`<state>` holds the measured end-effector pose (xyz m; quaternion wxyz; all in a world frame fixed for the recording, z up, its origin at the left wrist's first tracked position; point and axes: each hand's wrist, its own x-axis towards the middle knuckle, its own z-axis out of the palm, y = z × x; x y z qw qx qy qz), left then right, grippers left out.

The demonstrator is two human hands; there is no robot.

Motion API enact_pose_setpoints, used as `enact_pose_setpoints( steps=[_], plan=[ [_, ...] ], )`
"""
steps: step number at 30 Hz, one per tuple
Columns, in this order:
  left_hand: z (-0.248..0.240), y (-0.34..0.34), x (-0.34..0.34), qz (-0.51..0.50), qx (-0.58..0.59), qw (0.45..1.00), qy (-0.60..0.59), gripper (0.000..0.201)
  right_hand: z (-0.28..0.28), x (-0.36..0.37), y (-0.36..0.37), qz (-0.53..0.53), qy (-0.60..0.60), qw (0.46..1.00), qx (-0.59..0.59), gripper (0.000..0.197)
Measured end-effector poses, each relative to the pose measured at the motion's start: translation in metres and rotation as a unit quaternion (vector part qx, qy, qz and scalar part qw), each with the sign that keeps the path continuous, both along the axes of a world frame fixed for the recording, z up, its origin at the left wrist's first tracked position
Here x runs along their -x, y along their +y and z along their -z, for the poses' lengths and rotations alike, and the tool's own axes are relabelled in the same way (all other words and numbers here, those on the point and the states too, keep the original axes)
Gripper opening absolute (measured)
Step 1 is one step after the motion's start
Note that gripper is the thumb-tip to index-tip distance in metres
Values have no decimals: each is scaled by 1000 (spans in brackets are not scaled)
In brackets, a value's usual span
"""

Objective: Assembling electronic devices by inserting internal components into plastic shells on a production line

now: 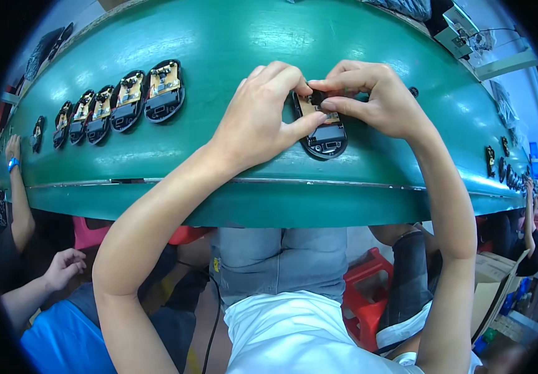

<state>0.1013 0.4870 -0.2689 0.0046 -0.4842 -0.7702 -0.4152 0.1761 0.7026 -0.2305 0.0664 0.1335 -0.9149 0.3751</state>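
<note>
Green tabletop [244, 162] beside red stool [368, 299]

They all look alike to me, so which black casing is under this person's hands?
The black casing just right of centre, lying beneath the left hand and right hand; other casings at left and far right lie apart from both.

A green tabletop [219, 56] spans the upper half of the frame. At the upper right, a pale boxy device [456, 31] sits near a dark plastic bag [409, 6]. Lower right of centre is a red plastic stool [363, 308], with a cardboard box [490, 274] farther right. A co-worker's blue garment [63, 333] (bright, partly cropped) fills the lower left; a black cable [218, 305] hangs at lower centre.
</note>
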Motion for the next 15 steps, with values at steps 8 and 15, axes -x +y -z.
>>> enact_pose_setpoints(
  steps=[8,15],
  plan=[
    [-5,-8,6,12,-6,1000,-24,33,-5,-5,-26,81,-20,996,16,23],
    [-7,-10,11,40,4,999,-33,32,-13,14,-16,69,-165,983,37,20]
  ],
)
